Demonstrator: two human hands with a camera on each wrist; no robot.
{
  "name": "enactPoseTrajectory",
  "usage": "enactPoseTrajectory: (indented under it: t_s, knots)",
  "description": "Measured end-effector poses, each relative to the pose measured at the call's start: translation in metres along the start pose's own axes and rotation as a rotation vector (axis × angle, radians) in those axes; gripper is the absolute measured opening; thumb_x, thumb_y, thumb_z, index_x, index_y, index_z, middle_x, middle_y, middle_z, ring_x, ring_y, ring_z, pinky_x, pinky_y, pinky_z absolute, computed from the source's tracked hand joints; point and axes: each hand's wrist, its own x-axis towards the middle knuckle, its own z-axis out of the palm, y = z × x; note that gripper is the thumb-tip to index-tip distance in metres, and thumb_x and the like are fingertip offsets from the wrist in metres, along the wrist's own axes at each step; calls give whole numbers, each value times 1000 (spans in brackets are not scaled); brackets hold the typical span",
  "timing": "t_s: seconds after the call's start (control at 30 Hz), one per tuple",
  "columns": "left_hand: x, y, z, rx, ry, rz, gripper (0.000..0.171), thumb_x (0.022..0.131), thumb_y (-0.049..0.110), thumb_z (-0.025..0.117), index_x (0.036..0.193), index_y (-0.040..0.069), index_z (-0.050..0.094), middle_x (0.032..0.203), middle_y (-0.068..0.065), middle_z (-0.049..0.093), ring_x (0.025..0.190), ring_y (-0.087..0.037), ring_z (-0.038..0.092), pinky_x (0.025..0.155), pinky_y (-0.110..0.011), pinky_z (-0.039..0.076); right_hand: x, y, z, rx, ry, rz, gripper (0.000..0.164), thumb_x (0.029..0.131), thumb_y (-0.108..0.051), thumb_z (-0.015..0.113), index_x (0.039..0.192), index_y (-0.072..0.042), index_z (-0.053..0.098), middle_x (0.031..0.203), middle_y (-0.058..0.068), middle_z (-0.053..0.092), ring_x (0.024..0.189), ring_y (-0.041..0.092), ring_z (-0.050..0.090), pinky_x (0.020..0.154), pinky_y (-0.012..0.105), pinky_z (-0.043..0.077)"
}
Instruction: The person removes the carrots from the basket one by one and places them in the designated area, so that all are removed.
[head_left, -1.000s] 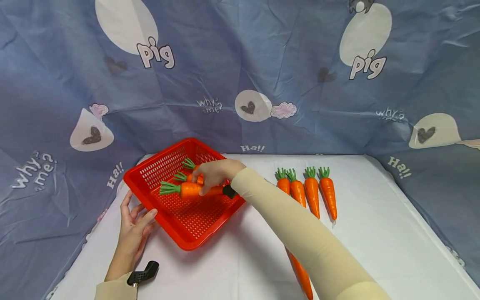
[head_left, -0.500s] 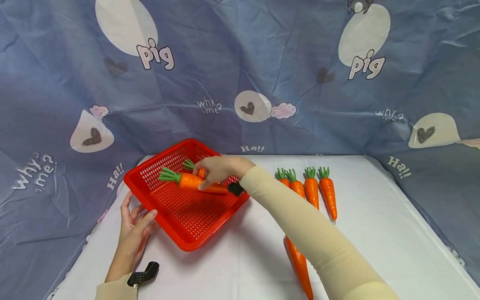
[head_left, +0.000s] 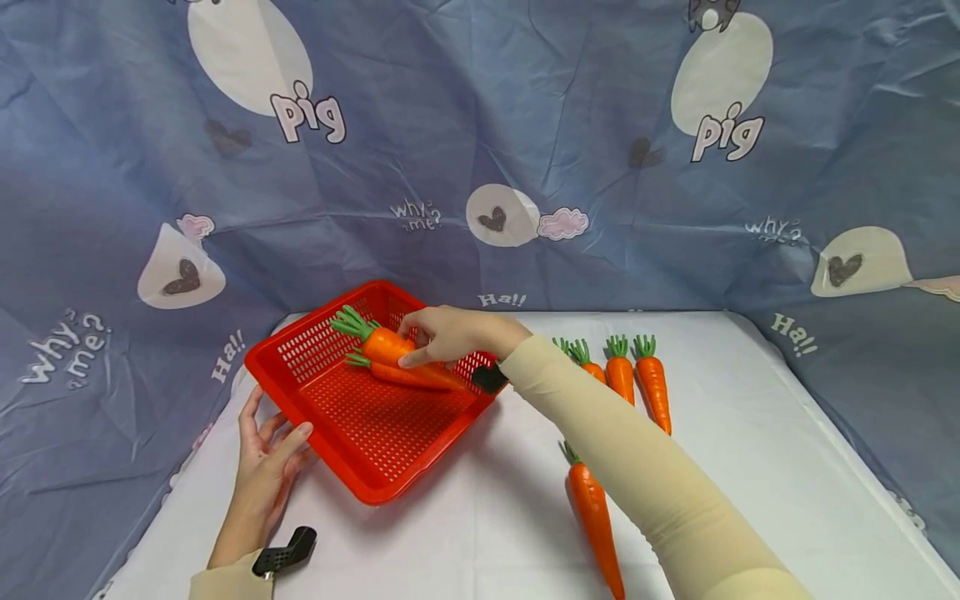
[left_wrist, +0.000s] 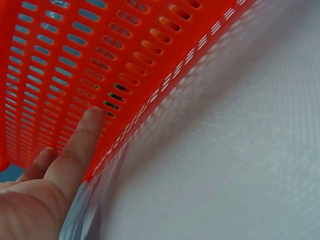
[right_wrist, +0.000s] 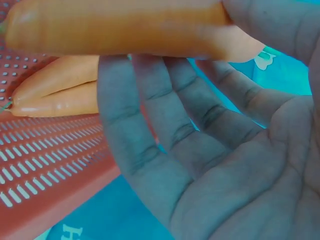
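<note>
In the head view, my right hand (head_left: 450,333) grips an orange carrot (head_left: 386,346) with its green top pointing back left, over a red perforated basket (head_left: 258,358). The right wrist view shows the held carrot (right_wrist: 120,27) between thumb and fingertips. Beneath it, another carrot (head_left: 397,375) lies in the basket; in the right wrist view two carrots (right_wrist: 55,90) rest there side by side. My left hand (head_left: 266,458) stays at the basket's left side, thumb at the rim. Its straight fingers (left_wrist: 82,140) touch the slotted outer wall in the left wrist view.
Several carrots (head_left: 652,387) lie in a row at the right of the white table (head_left: 750,467), partly hidden by the right sleeve. A single carrot (head_left: 592,517) lies nearer the front. A printed blue cloth (head_left: 525,117) hangs behind the table.
My right hand has drawn right and back with the carrot, whose green top has swung toward the back. A carrot lying beneath it in the basket has come into view. The left hand has stayed put.
</note>
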Motion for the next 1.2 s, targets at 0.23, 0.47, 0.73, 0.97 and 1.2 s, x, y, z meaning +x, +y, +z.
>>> enactPoseTrajectory:
  t_s: [0.23, 0.47, 0.73, 0.97, 1.2]
  knots:
    - [1, 0, 1, 6, -5, -2, 96, 104, 16, 70, 167, 51, 6, 153, 6, 43, 129, -12, 59, 88, -24, 65, -13, 7, -2, -3, 28, -14, 46, 103, -34, 73, 139, -10, 58, 96, 5, 64, 79, 34, 66, 80, 40, 63]
    - [1, -2, 1, 7, -2, -6, 96, 104, 16, 69, 167, 50, 6, 152, 6, 44, 128, -11, 58, 86, -24, 65, -28, 10, 1, -73, 61, -45, 50, 102, -41, 73, 139, -10, 59, 108, 5, 68, 85, 16, 64, 80, 27, 56]
    - [1, -2, 0, -9, -15, -7, 95, 105, 15, 68, 167, 50, 6, 148, 7, 45, 125, -8, 60, 85, -25, 65, -45, 12, 6, -103, 140, -118, 44, 102, -39, 72, 133, -9, 62, 112, 3, 67, 96, 17, 61, 88, 26, 51]
    - [0, -2, -1, -5, -8, -8, 95, 104, 15, 69, 167, 50, 6, 146, 9, 45, 121, -4, 63, 85, -23, 65, -61, 18, 12, -17, 173, -147, 43, 102, -34, 74, 132, -6, 62, 111, 6, 68, 83, 15, 64, 80, 25, 58]
    - [1, 0, 0, -36, -21, 23, 92, 105, 11, 66, 168, 47, 9, 145, 5, 45, 117, -4, 65, 84, -24, 66, -74, 19, 17, 106, 179, -125, 42, 102, -30, 74, 134, -6, 60, 116, 10, 68, 73, 16, 67, 67, 34, 66]
